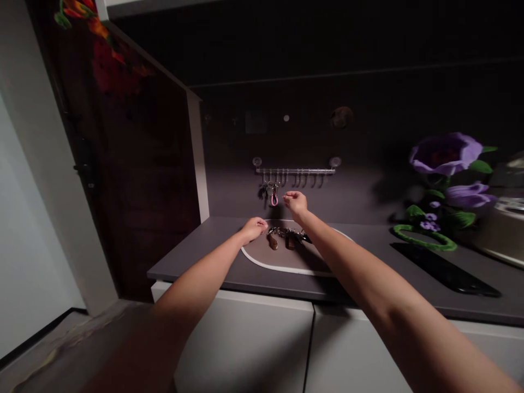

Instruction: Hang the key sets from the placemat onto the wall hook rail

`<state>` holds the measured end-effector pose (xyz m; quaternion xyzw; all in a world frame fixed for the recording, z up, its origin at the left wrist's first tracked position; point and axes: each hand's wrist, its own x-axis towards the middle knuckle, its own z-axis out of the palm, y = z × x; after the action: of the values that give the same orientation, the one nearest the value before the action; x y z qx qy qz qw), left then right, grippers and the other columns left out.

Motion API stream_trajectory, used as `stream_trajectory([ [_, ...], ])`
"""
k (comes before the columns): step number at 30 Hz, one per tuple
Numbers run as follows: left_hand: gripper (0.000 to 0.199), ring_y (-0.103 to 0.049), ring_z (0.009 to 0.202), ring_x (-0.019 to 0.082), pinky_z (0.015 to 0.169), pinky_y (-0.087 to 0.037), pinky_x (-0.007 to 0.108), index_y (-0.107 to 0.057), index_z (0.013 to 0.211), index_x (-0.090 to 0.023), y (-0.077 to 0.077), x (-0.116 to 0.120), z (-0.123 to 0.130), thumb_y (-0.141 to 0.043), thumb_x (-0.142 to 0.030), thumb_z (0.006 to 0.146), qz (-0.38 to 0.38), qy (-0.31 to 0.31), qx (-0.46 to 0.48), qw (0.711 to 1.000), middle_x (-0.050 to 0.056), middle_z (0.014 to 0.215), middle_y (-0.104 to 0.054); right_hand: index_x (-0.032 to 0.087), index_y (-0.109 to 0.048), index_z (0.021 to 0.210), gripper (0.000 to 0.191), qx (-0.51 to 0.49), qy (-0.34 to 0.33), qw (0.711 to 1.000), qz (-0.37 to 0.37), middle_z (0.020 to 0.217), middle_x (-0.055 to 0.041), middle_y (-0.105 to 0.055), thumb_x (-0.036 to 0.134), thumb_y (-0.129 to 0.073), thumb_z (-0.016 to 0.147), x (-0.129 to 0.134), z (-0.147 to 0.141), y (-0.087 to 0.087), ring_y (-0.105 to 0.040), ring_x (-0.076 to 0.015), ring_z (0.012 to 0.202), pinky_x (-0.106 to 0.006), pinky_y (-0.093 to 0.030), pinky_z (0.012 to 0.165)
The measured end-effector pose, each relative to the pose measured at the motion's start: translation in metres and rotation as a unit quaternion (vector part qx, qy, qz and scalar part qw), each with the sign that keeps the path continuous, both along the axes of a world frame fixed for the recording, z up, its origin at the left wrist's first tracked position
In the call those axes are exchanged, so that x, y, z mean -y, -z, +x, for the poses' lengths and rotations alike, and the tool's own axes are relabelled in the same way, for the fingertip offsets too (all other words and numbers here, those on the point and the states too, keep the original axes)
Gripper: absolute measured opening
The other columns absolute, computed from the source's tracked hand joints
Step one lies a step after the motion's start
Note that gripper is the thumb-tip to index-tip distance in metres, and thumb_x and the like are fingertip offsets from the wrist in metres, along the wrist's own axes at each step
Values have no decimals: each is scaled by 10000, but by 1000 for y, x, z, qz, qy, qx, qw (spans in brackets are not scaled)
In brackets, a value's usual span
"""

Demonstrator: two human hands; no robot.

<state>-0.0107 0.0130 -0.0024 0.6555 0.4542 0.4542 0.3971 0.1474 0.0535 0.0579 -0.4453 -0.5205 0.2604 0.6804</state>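
Note:
A clear hook rail [295,171] is fixed to the dark back wall, with several hooks along it. Keys and a pink loop [274,200] hang from its left part. My right hand [295,202] is raised just right of the pink loop, fingers pinched together; anything between them is too small to name. Low at the left side of a mat with a white edge [286,269], my left hand [254,228] has its fingers pressed together, their contents unclear. Between and below the hands, a bunch of keys [290,233] with brown fobs [273,242] lies on the mat.
On the dark counter [184,251] at the right lie a black flat object [446,270] and a green ring [423,236]. Purple flowers [448,155] stand behind them, beside a rounded pale object [501,229]. A shelf overhangs above; a dark door [139,164] is left.

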Motion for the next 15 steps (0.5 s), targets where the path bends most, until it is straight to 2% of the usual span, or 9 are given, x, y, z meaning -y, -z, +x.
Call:
stream_trajectory([
  [3,36,-413,463,53,490,-324,175,-554,697,-130,-5,2,0,-548,-106,723,-21,-20,-54,998,-44,508,-491,156,-521,781,149,-24,-30,998,-48,703,-11,-614,112,-537,640,23,3,9,-543,-82,580,-203,-433,553],
  [8,49,-433,487,64,544,-384,194,-568,760,-126,-13,1,6,-520,-132,758,-50,-33,-88,994,-38,521,-484,148,-544,797,137,66,-46,995,-61,713,-14,-622,111,-537,665,50,8,27,-551,-89,632,-223,-442,627],
  [10,91,-436,501,66,577,-404,205,-584,820,-127,-15,1,10,-520,-121,755,-22,-32,-113,993,-35,550,-499,147,-554,807,130,118,-42,990,-57,715,-14,-624,124,-542,680,57,10,33,-558,-96,646,-241,-447,664],
  [15,139,-526,686,106,718,-419,230,-628,834,-124,-9,-4,16,-537,-102,732,125,-28,-191,973,24,746,-607,153,-582,833,122,262,-8,965,-15,798,-36,-645,136,-550,716,71,14,41,-585,-119,742,-265,-436,752],
])
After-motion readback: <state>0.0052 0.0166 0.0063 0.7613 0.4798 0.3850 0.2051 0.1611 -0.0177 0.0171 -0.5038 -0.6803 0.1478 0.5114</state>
